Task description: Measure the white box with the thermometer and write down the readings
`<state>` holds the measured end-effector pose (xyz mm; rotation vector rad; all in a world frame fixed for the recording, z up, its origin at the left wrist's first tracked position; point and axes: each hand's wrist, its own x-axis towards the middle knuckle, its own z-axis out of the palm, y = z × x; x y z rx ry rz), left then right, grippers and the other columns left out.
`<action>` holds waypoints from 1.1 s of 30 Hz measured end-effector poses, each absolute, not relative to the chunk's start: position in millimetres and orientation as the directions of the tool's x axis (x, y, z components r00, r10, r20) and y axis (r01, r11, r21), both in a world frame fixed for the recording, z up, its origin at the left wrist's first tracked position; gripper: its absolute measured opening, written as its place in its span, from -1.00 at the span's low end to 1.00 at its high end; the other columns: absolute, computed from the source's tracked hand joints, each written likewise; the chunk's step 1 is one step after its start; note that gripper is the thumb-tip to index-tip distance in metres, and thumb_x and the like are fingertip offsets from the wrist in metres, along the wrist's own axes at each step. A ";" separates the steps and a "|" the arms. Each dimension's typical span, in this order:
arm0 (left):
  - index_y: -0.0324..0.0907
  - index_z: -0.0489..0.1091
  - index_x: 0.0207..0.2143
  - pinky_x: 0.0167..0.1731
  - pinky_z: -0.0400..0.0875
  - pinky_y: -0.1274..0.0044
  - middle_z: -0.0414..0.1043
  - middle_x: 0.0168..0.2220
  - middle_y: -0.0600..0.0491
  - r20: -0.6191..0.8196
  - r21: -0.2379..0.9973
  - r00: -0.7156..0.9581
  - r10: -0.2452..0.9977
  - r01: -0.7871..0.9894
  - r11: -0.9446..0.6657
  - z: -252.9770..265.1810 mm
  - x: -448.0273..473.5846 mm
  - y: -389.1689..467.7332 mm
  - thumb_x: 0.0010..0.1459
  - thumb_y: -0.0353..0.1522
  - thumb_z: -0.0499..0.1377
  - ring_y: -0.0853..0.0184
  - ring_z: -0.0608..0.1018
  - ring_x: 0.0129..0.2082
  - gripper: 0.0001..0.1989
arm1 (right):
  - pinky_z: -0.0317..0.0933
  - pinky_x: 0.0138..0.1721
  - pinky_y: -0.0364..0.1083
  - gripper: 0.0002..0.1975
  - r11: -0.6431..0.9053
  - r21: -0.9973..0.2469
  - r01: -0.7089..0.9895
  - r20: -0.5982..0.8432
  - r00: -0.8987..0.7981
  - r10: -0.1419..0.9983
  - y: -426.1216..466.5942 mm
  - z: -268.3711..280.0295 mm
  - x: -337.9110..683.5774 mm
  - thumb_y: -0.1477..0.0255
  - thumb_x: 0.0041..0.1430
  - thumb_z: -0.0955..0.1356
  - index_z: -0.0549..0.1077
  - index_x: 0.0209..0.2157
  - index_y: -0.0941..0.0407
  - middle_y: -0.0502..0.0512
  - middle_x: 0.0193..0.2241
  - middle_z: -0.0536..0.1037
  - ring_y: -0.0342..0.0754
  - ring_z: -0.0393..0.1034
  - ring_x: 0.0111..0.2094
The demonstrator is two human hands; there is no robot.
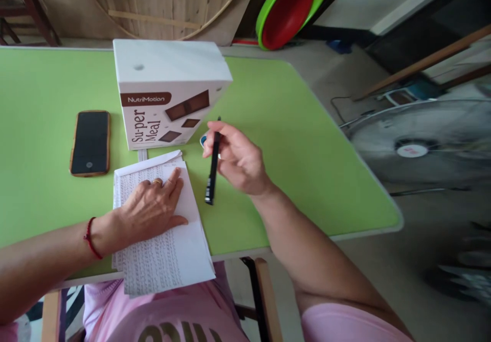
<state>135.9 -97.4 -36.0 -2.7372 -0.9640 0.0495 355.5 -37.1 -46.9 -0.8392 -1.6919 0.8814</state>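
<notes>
My left hand (155, 206) lies flat with fingers stretched on a stack of handwritten paper sheets (194, 245). The top sheet carries dense writing over its left part, its right part is blank, and its lower end hangs past the table edge. Raised over the table to the right of the paper, my right hand (240, 160) is closed around a black pen (213, 173). The pen stands nearly upright in the picture, with small white lettering near its lower end. A small blue and white object (203, 140) shows partly behind the right fingers.
A white NutriMotion box (172, 63) stands on the green table (299, 178) beyond the paper. Left of it lies a phone (90, 142) in a brown case. A fan (414, 147) stands off the table's right side; green and red basins (287, 15) lean behind.
</notes>
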 end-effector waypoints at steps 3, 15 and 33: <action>-0.41 0.26 0.18 -0.39 0.46 0.36 0.15 0.32 -0.31 0.040 -0.283 0.777 0.629 0.612 -0.738 -34.6 134.4 -100.9 0.31 -0.01 -0.01 0.22 0.55 -0.36 -0.33 | 0.31 -0.37 -0.11 -0.68 0.411 -0.911 -0.019 0.404 -0.225 0.886 -41.9 -54.7 346.3 0.26 0.09 0.46 0.37 -0.13 -0.03 -0.07 -0.44 0.34 -0.15 0.30 -0.42; -0.37 0.27 0.17 -0.42 0.38 0.35 0.16 0.31 -0.30 0.021 -0.249 0.775 0.632 0.617 -0.747 -32.8 134.0 -98.2 0.29 -0.01 0.00 0.24 0.53 -0.42 -0.34 | 0.05 -0.62 -0.17 -0.94 0.196 -0.951 0.237 0.193 -0.037 0.980 -45.4 -67.5 323.9 0.43 -0.01 0.35 0.37 -0.45 0.09 -0.14 -0.65 0.31 -0.23 0.11 -0.65; -0.38 0.26 0.16 -0.46 0.34 0.32 0.14 0.32 -0.32 0.057 -0.218 0.786 0.616 0.612 -0.760 -38.6 132.7 -96.2 0.31 -0.01 -0.06 0.26 0.50 -0.48 -0.35 | 0.17 -0.57 -0.15 -0.84 0.383 -0.741 0.551 0.384 -0.120 0.915 -44.8 -66.5 321.9 0.39 0.08 0.33 0.30 -0.54 0.05 -0.08 -0.66 0.44 -0.18 0.24 -0.63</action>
